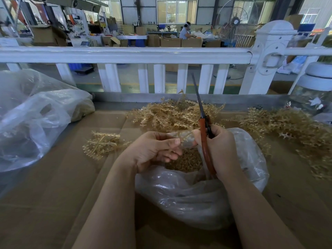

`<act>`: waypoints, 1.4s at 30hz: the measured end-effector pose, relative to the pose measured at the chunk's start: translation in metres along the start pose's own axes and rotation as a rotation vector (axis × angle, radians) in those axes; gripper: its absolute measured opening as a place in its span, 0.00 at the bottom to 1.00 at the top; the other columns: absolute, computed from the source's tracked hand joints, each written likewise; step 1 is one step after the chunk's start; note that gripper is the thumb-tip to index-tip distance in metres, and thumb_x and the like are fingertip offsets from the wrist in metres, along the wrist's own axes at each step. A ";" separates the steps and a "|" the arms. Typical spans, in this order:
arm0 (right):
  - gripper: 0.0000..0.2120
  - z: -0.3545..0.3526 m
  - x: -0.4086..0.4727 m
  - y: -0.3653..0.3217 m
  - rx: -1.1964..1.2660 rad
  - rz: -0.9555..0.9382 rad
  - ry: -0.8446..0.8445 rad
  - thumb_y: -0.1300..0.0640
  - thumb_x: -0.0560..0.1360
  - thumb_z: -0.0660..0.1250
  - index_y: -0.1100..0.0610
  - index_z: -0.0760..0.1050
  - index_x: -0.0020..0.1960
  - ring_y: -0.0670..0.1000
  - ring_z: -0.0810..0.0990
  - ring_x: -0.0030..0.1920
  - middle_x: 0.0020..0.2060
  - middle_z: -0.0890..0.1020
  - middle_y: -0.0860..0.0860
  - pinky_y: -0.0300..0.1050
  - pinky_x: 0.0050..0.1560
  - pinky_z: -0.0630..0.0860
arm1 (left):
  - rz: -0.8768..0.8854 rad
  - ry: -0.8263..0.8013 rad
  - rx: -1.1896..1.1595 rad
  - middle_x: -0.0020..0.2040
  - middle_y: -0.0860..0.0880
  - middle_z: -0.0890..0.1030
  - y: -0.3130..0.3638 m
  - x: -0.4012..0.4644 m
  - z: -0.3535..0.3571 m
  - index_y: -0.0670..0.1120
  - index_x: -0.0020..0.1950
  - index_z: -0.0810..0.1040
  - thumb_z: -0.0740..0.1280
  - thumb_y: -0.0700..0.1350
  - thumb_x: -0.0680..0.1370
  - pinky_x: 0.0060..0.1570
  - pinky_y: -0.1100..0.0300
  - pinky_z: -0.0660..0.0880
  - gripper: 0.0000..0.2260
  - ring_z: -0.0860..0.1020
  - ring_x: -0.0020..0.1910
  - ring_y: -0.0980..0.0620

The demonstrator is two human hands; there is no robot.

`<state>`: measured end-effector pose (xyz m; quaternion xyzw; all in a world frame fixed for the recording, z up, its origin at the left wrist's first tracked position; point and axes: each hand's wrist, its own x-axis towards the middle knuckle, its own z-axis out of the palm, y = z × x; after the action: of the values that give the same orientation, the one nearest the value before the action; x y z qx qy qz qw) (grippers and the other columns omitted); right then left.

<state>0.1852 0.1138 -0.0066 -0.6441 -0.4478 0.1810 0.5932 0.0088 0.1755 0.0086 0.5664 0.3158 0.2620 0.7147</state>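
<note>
clear crumpled plastic bag (188, 193) lies on the brown cardboard-covered table (53, 186), directly in front of the person. its mouth faces upward, and small gold plastic sprigs (183, 160) are visible inside. left hand (154, 150) pinches the bag's rolled top edge between thumb and curled fingers. right hand (221, 150) meets the same edge, with its fingers wrapped round the orange-handled scissors (203, 126), blades together and pointing up and away. heap of loose gold sprigs (170, 114) lies beyond the bag.

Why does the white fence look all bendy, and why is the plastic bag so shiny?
Head view: the wide-angle lens bows the white railing toward the edges; bright light glints off the clear plastic bag; the left hand pinching its rim and the right hand gripping the scissors look sharp.
</note>
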 end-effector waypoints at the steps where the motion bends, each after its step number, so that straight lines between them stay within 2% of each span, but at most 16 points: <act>1: 0.10 0.000 0.000 0.000 -0.005 -0.002 -0.002 0.52 0.74 0.73 0.53 0.81 0.36 0.48 0.83 0.33 0.31 0.84 0.48 0.49 0.41 0.82 | -0.011 -0.033 0.045 0.38 0.44 0.85 0.001 -0.001 0.000 0.46 0.40 0.86 0.75 0.46 0.68 0.28 0.67 0.75 0.04 0.81 0.30 0.55; 4: 0.10 0.001 0.001 0.003 -0.001 -0.006 -0.023 0.49 0.74 0.74 0.52 0.80 0.36 0.45 0.82 0.32 0.31 0.84 0.46 0.49 0.38 0.82 | 0.042 -0.065 0.063 0.35 0.47 0.84 0.001 -0.002 -0.001 0.47 0.40 0.86 0.73 0.48 0.70 0.26 0.69 0.70 0.05 0.77 0.27 0.57; 6: 0.12 0.002 0.001 0.006 0.006 0.009 -0.020 0.44 0.72 0.75 0.52 0.81 0.36 0.44 0.81 0.30 0.30 0.84 0.46 0.46 0.34 0.79 | 0.132 -0.001 -0.038 0.35 0.48 0.83 0.001 -0.001 0.000 0.47 0.40 0.85 0.72 0.48 0.70 0.24 0.70 0.67 0.06 0.74 0.25 0.58; 9: 0.19 0.002 0.002 0.009 -0.027 0.023 -0.027 0.36 0.67 0.74 0.52 0.80 0.36 0.43 0.80 0.29 0.29 0.83 0.45 0.44 0.34 0.77 | 0.263 0.125 -0.267 0.36 0.50 0.83 0.002 0.003 0.001 0.48 0.40 0.84 0.70 0.48 0.72 0.24 0.71 0.68 0.05 0.72 0.24 0.60; 12: 0.23 0.002 0.003 0.011 -0.090 0.018 -0.041 0.30 0.63 0.70 0.51 0.80 0.36 0.42 0.81 0.32 0.30 0.83 0.43 0.42 0.35 0.77 | 0.366 0.177 -0.410 0.39 0.50 0.83 0.003 0.007 0.002 0.46 0.48 0.81 0.68 0.46 0.74 0.28 0.70 0.73 0.07 0.74 0.28 0.60; 15: 0.21 0.003 0.002 0.011 -0.140 -0.012 -0.066 0.31 0.65 0.70 0.49 0.81 0.37 0.40 0.81 0.34 0.31 0.83 0.40 0.35 0.33 0.74 | 0.444 0.190 -0.515 0.42 0.48 0.83 0.005 0.007 0.000 0.46 0.54 0.79 0.66 0.44 0.75 0.35 0.68 0.77 0.09 0.78 0.32 0.59; 20: 0.19 0.002 0.000 0.010 -0.193 -0.049 -0.091 0.32 0.68 0.71 0.47 0.82 0.43 0.38 0.81 0.34 0.33 0.82 0.36 0.31 0.30 0.71 | 0.479 0.237 -0.645 0.45 0.45 0.86 0.006 0.009 -0.001 0.43 0.61 0.78 0.66 0.36 0.73 0.42 0.65 0.81 0.17 0.85 0.42 0.54; 24: 0.19 0.004 -0.002 0.009 -0.251 -0.081 -0.100 0.32 0.67 0.72 0.48 0.80 0.40 0.37 0.80 0.36 0.34 0.81 0.33 0.37 0.32 0.72 | 0.486 0.269 -0.632 0.46 0.44 0.86 0.007 0.010 0.000 0.42 0.56 0.80 0.69 0.35 0.71 0.42 0.64 0.81 0.14 0.85 0.44 0.52; 27: 0.22 0.005 -0.005 0.005 -0.319 -0.117 -0.106 0.27 0.65 0.69 0.46 0.77 0.38 0.35 0.78 0.38 0.34 0.79 0.30 0.36 0.31 0.69 | 0.488 0.283 -0.602 0.46 0.45 0.86 0.006 0.012 0.002 0.42 0.52 0.81 0.69 0.36 0.71 0.43 0.64 0.82 0.10 0.85 0.45 0.52; 29: 0.27 0.004 -0.007 0.004 -0.356 -0.150 -0.108 0.22 0.61 0.63 0.45 0.75 0.38 0.38 0.78 0.35 0.31 0.80 0.36 0.36 0.32 0.68 | 0.490 0.299 -0.577 0.44 0.46 0.86 0.005 0.012 0.004 0.43 0.50 0.81 0.70 0.37 0.71 0.42 0.64 0.82 0.09 0.85 0.43 0.52; 31: 0.29 0.004 -0.007 0.005 -0.391 -0.179 -0.115 0.20 0.60 0.61 0.45 0.74 0.40 0.40 0.78 0.34 0.30 0.79 0.40 0.37 0.33 0.69 | 0.481 0.322 -0.554 0.42 0.46 0.86 0.004 0.013 0.006 0.45 0.48 0.81 0.71 0.38 0.69 0.41 0.64 0.81 0.09 0.85 0.41 0.53; 36: 0.28 0.004 -0.008 0.007 -0.470 -0.245 -0.118 0.21 0.63 0.60 0.41 0.72 0.48 0.36 0.75 0.37 0.34 0.77 0.36 0.35 0.34 0.68 | 0.457 0.340 -0.493 0.41 0.47 0.85 0.005 0.012 0.009 0.42 0.51 0.80 0.71 0.38 0.68 0.39 0.65 0.80 0.12 0.85 0.40 0.53; 42: 0.30 0.003 -0.010 0.004 -0.520 -0.303 -0.102 0.19 0.61 0.56 0.42 0.70 0.48 0.35 0.70 0.35 0.32 0.73 0.35 0.32 0.33 0.64 | 0.508 0.299 -0.353 0.40 0.47 0.84 0.003 0.013 0.013 0.41 0.48 0.78 0.69 0.38 0.71 0.43 0.64 0.80 0.07 0.82 0.38 0.54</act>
<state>0.1789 0.1082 -0.0140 -0.6904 -0.5992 0.0018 0.4053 0.0272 0.1771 0.0114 0.4497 0.2158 0.5624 0.6595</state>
